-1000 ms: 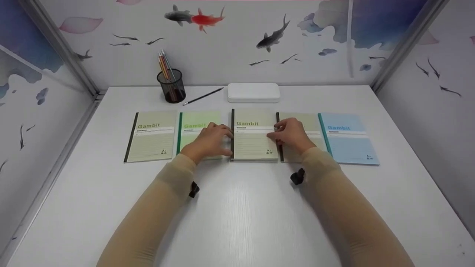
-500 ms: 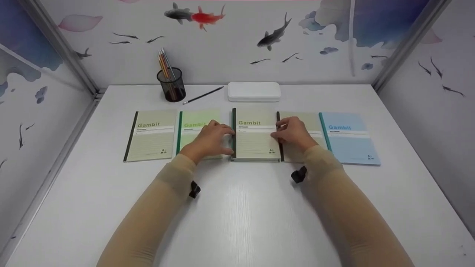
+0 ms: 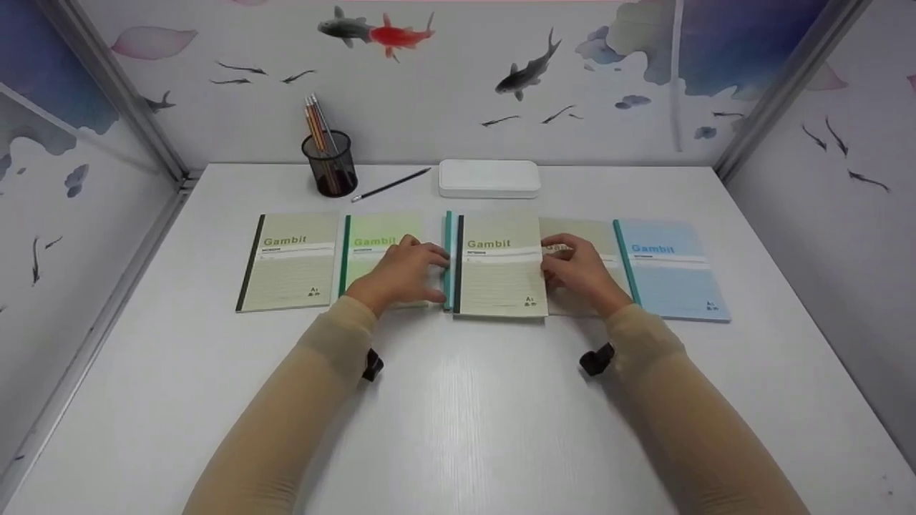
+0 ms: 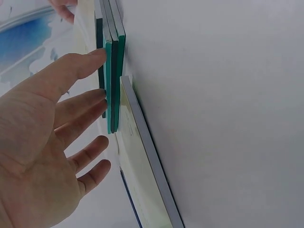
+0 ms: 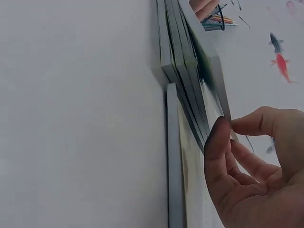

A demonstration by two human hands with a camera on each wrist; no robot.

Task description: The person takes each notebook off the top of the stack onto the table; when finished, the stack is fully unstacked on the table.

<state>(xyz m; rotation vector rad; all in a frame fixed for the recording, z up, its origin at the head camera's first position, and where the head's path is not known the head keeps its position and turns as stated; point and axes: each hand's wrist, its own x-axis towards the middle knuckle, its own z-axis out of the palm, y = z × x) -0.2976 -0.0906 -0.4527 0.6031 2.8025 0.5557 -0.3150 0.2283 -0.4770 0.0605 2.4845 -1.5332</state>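
Beige sleeves [image 3: 279, 415] cover my forearms above the white counter [image 3: 472, 415]. My left hand [image 3: 401, 275], fingers extended and spread, touches the spines of the notebook stack [image 4: 112, 85]; my right hand [image 3: 580, 268] pinches the right edge of the dark-spined top notebook [image 3: 501, 268], tilted over that stack. Alongside lie a beige notebook [image 3: 290, 272] and green notebook [image 3: 365, 261] at left, a second beige notebook [image 3: 595, 230] and blue notebook [image 3: 676, 279] at right. Behind: pencil cup [image 3: 333, 175], loose pencil [image 3: 391, 185], white case [image 3: 489, 179], fish-printed wall [image 3: 444, 121].
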